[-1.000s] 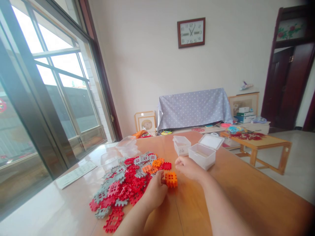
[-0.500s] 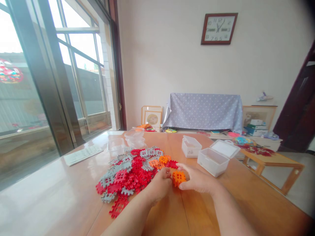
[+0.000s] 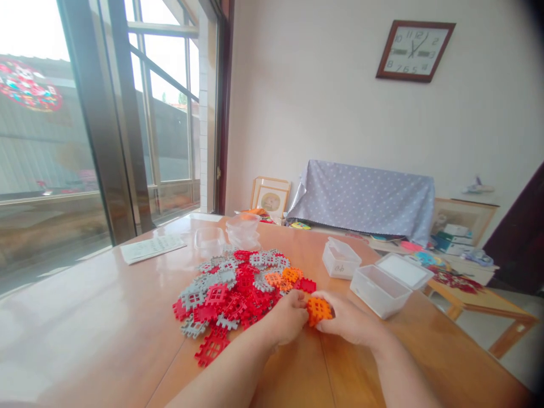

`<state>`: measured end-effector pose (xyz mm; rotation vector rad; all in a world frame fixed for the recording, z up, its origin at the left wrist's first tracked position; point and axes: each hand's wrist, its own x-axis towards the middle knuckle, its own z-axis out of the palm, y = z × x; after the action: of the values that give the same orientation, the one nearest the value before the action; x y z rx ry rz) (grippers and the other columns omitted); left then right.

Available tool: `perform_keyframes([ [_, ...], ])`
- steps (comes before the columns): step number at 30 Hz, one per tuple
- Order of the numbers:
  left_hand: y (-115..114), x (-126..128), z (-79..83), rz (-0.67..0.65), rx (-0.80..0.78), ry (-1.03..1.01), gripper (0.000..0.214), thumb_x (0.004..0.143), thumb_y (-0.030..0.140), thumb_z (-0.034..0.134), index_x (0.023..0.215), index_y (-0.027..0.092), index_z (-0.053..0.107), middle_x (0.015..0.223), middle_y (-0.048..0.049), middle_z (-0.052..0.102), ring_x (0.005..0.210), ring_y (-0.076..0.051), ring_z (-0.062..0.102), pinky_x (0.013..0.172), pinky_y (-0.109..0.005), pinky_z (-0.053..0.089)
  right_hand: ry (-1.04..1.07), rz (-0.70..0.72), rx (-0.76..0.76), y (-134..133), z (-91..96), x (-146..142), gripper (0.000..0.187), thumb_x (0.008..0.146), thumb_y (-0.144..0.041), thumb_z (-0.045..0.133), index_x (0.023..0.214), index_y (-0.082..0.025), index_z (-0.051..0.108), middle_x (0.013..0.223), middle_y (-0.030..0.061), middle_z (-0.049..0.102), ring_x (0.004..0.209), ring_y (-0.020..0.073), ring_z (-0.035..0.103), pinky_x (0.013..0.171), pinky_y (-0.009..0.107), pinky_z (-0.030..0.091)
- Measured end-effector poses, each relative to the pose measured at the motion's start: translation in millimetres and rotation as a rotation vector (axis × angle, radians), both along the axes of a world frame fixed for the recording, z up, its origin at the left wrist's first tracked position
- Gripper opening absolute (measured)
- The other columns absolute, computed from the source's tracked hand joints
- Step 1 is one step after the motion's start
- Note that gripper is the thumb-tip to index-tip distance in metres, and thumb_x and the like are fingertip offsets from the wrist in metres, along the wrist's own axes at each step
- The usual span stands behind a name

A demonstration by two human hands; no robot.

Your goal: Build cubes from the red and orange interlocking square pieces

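Note:
An orange window-patterned interlocking building block (image 3: 318,311) is between the thumb and fingers of my right hand (image 3: 351,318), which grips it from the right. My left hand (image 3: 289,317) is closed, its curled fingertips right beside the block's left edge. Whatever those fingers hold, if anything, is hidden. Just left of my hands spreads a heap of red building blocks (image 3: 216,294) and grey building blocks (image 3: 193,298). Two other orange building blocks (image 3: 292,275) rest at the heap's right edge, close to a red block (image 3: 307,285).
On the right stand a small clear box (image 3: 340,259) with writing and an open-lidded clear box (image 3: 380,292). Stacked clear containers (image 3: 242,229) and printed sheets (image 3: 153,248) lie toward the back left of the wooden table (image 3: 106,328). Beyond is a low wooden stool (image 3: 488,294).
My right thumb and fingers have closed in on the orange block. Both hands are nearer each other around it. The whole view has shifted and tilted slightly.

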<state>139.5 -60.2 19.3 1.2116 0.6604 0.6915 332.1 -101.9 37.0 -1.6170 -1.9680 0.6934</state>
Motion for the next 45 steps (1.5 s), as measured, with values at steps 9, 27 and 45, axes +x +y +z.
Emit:
perform_keyframes([
  [9,8,1,-11.5,-0.01,0.065,0.015,0.036,0.063,0.003,0.051,0.096,0.015,0.057,0.081,-0.0017,0.063,0.066,-0.012,0.053,0.061,-0.024,0.036,0.048,0.004,-0.039,-2,3.4,-3,0.049,0.07,-0.027,0.074,0.118,-0.023,0.064,0.117,0.0051,0.068,0.108,0.0276,0.062,0.095,0.037,0.048],
  [27,4,-2,-5.5,-0.017,0.033,-0.006,0.037,0.065,0.005,0.053,0.099,0.015,0.057,0.089,-0.0039,0.066,0.079,-0.014,0.06,0.068,-0.024,0.04,0.068,-0.04,-0.017,-2,-0.5,-3,0.046,0.069,-0.025,0.073,0.114,-0.024,0.062,0.111,0.0023,0.071,0.101,0.0253,0.064,0.085,0.033,0.048],
  [45,6,-3,-11.0,-0.038,-0.008,-0.025,0.042,0.065,0.01,0.061,0.106,0.018,0.055,0.094,-0.004,0.066,0.084,-0.017,0.062,0.073,-0.026,0.043,0.045,-0.018,-0.048,-6,4.0,0,0.047,0.071,-0.033,0.076,0.115,-0.025,0.064,0.112,0.0029,0.07,0.103,0.0266,0.064,0.088,0.036,0.05],
])
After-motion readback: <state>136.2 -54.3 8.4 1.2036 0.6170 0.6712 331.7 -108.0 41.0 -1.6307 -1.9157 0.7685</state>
